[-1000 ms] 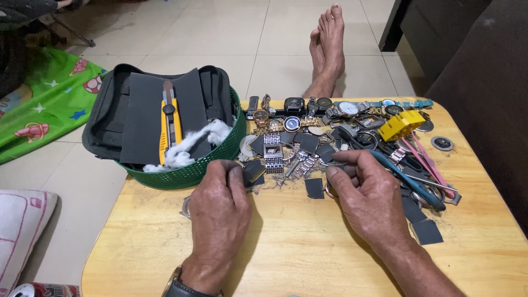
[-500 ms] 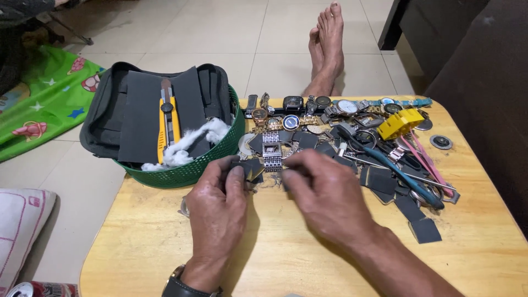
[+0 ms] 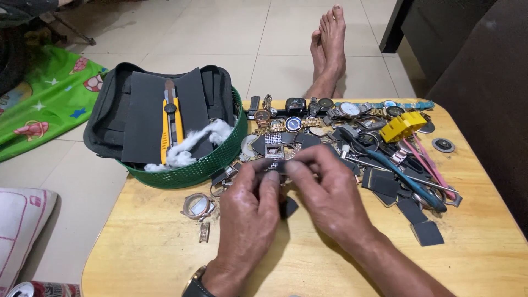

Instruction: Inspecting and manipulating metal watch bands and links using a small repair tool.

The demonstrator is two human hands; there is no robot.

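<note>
Over a wooden table (image 3: 154, 247), my left hand (image 3: 247, 212) and my right hand (image 3: 330, 195) meet at the fingertips. Together they pinch a small dark watch part (image 3: 276, 165), mostly hidden by my fingers. Just beyond them lies a square silver watch on a metal band (image 3: 273, 144). A pile of watches and watch parts (image 3: 330, 118) spreads across the far half of the table. Black foam pieces (image 3: 426, 232) lie to the right of my right hand. A loose watch case (image 3: 197, 205) and a short band link (image 3: 204, 232) sit left of my left hand.
A green basket (image 3: 206, 165) at the far left holds a black pouch, black foam sheets, a yellow utility knife (image 3: 170, 124) and white cotton. Blue-handled pliers (image 3: 404, 176), pink tweezers and a yellow tool (image 3: 402, 125) lie at the right. Bare feet (image 3: 329, 47) rest on the tiled floor beyond.
My right hand has moved left from the pile of parts to meet my left hand. Both hands have lifted a little and now pinch the small part together.
</note>
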